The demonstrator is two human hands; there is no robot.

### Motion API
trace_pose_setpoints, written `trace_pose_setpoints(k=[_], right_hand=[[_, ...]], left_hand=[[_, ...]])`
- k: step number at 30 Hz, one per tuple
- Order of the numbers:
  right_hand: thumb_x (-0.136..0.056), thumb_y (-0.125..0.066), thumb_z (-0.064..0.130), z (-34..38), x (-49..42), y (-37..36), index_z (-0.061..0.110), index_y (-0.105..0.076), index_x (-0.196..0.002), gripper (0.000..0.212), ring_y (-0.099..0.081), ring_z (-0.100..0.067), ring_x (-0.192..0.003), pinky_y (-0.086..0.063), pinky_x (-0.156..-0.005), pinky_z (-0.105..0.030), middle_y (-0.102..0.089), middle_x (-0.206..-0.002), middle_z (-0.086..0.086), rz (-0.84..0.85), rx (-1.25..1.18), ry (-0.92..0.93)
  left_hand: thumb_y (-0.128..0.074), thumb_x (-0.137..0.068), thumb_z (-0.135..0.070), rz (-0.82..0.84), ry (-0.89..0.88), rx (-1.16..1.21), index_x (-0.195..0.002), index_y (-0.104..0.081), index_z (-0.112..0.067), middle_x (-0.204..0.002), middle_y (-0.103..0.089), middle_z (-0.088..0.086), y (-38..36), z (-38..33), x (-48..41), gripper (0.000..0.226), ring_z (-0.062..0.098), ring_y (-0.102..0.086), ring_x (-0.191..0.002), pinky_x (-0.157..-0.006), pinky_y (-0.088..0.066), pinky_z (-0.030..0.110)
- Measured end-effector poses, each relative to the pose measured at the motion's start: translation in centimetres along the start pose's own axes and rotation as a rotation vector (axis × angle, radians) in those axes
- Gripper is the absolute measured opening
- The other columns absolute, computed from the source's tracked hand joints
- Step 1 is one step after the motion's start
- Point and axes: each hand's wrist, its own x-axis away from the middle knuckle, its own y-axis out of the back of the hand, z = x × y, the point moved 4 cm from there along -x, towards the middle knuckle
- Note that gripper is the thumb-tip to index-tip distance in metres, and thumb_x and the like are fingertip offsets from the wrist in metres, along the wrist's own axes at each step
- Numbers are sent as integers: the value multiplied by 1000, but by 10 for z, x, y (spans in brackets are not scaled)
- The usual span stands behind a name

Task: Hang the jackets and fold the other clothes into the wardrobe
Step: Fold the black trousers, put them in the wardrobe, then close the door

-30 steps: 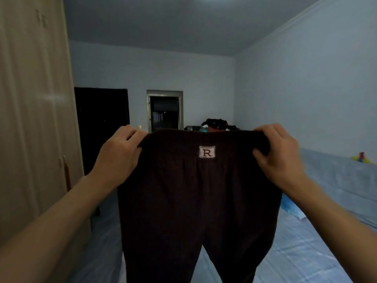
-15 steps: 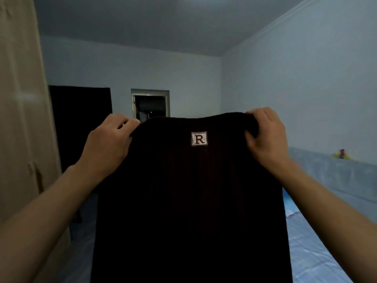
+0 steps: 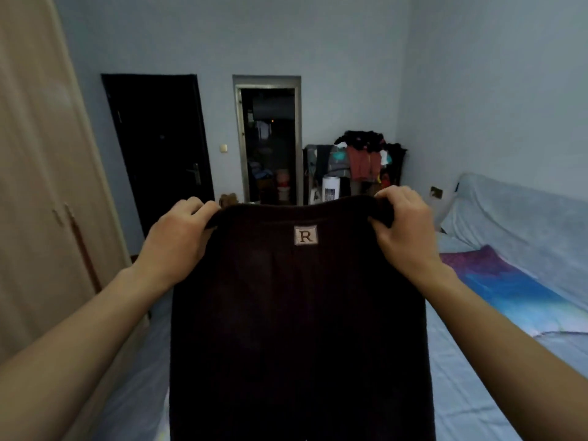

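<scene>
Dark brown garment (image 3: 299,313) held up flat in the air by its top hem, one hand at each top corner.
Cloth matt and soft-looking, near black in the dim light, hanging as a broad straight-sided panel that runs out of the bottom of the view; a small pale square patch (image 3: 305,234) with a stitched letter R sits just under the middle of the hem; left hand (image 3: 178,240) grips the left corner, fingers (image 3: 197,206) curled tight over the rolled edge; right hand (image 3: 404,230) grips the right corner likewise, fingers (image 3: 391,194) folded over the hem, thumb pressed to the cloth; garment hangs above the left side of the bed (image 3: 477,377), whose sheet is pale blue and lightly creased; smooth beige wardrobe (image 3: 38,186) stands along the bed's left edge.
</scene>
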Motion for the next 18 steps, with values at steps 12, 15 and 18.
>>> trace_pose_setpoints(k=[12,15,18], right_hand=[[-77,-78,11,-128,5,-219,15,-55,-90,26,-48,-15,-79,-42,-70,-31,-53,-88,3,300,-26,-184],[-80,-75,13,-156,16,-281,17,-54,-93,25,-51,-17,-81,-46,-69,-35,-55,-90,2,380,9,-230],[-81,-74,15,-190,41,-353,16,-55,-97,24,-54,-22,-85,-47,-71,-38,-56,-93,0,509,34,-271]], left_hand=[[-65,-90,-16,357,219,99,-114,-56,-16,-97,-56,4,-227,78,-11,26,27,-56,-92,-73,-52,48],[-65,-89,-19,392,267,114,-108,-55,-19,-94,-56,2,-291,100,-2,21,27,-55,-90,-67,-52,46],[-64,-87,-20,480,315,126,-106,-55,-21,-92,-57,0,-365,118,23,21,26,-55,-88,-63,-50,43]])
